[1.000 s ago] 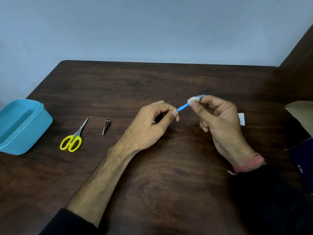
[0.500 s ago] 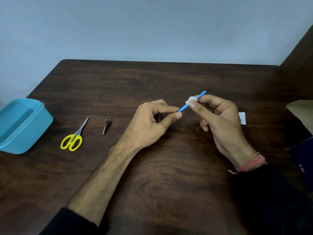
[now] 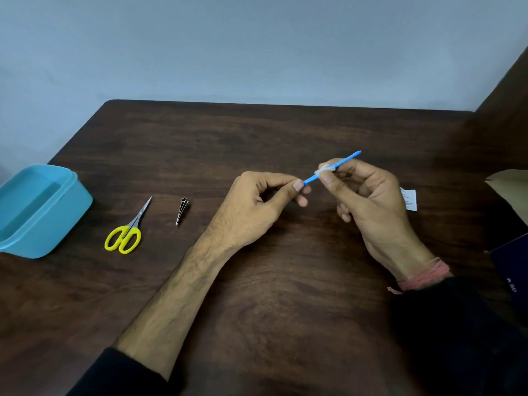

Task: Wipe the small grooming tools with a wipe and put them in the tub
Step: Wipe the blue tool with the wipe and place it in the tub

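**Blue stick in hand, mid-wipe**

Item: thin blue grooming stick (image 3: 347, 158), held above the table (image 3: 285, 281), tilted up to the right. My left hand (image 3: 257, 207) pinches its lower end between thumb and forefinger. My right hand (image 3: 368, 195) pinches a small white wipe (image 3: 323, 169) around its middle, other fingers curled.

Left of my hands, lying flat: nail clipper (image 3: 181, 210), then yellow-handled scissors (image 3: 128, 231), apart from each other. Blue tub (image 3: 71, 201) at the table's left edge.

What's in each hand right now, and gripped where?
Left hand pinches the blue stick at its near end; right hand pinches a wipe around its middle.
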`<state>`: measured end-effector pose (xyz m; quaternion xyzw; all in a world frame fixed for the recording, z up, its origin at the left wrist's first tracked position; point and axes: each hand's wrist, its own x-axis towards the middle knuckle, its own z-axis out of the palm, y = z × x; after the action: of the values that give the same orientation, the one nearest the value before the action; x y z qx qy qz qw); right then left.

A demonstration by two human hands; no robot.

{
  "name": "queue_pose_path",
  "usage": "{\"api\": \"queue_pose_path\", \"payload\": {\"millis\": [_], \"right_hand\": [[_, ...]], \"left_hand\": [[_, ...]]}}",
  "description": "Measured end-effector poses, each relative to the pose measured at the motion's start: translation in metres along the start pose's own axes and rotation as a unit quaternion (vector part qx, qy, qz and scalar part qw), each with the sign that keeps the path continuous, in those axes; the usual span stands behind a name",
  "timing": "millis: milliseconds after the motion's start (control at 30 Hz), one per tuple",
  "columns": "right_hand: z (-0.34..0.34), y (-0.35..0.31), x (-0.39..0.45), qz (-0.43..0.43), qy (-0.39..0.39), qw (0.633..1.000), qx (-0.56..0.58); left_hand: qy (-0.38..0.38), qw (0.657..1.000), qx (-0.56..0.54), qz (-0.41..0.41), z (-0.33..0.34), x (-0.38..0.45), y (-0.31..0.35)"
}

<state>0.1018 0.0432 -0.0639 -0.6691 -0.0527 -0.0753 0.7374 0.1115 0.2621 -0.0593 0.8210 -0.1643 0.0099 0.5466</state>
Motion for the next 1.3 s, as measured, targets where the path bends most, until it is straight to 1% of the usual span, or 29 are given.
{"api": "queue_pose_path", "payload": {"millis": [167,233,333,467,600,633,733,833,933,1067,1300], "right_hand": [[0.005,0.0,-0.004,-0.013,-0.044,0.998,-0.045],[0.005,0.0,-0.004,-0.013,-0.04,0.998,-0.043],[0.006,-0.002,-0.004,-0.019,-0.007,1.0,-0.017],[0.008,-0.003,-0.006,-0.04,-0.052,0.997,-0.045],[0.005,-0.002,-0.004,-0.039,-0.025,0.999,-0.028],[0.005,-0.002,-0.003,-0.038,-0.032,0.998,-0.031],[0.005,-0.001,-0.004,-0.048,-0.087,0.993,-0.069],[0.004,0.0,-0.003,-0.038,-0.064,0.996,-0.042],[0.006,-0.001,-0.002,-0.034,-0.044,0.998,-0.023],[0.005,-0.001,0.0,-0.016,-0.015,1.0,0.002],[0.007,-0.001,-0.001,-0.014,-0.02,1.0,0.005]], "left_hand": [[-0.008,1.0,-0.018,-0.001,0.0,0.0,-0.001],[-0.008,1.0,-0.02,0.01,0.0,0.001,0.0],[-0.004,1.0,-0.002,0.031,0.0,0.0,0.001],[-0.005,0.998,0.035,0.046,0.0,-0.001,0.001],[-0.015,0.999,0.028,0.044,-0.001,-0.001,0.006],[-0.017,0.999,0.028,0.043,-0.001,-0.002,0.007],[-0.023,0.998,0.039,0.049,-0.001,-0.002,0.006],[-0.025,0.998,0.03,0.057,0.0,-0.001,0.008],[-0.032,0.998,0.016,0.047,0.0,-0.001,0.01],[-0.022,1.0,-0.017,0.008,-0.001,-0.002,0.009],[-0.005,0.999,-0.038,-0.013,0.0,0.0,0.006]]}}
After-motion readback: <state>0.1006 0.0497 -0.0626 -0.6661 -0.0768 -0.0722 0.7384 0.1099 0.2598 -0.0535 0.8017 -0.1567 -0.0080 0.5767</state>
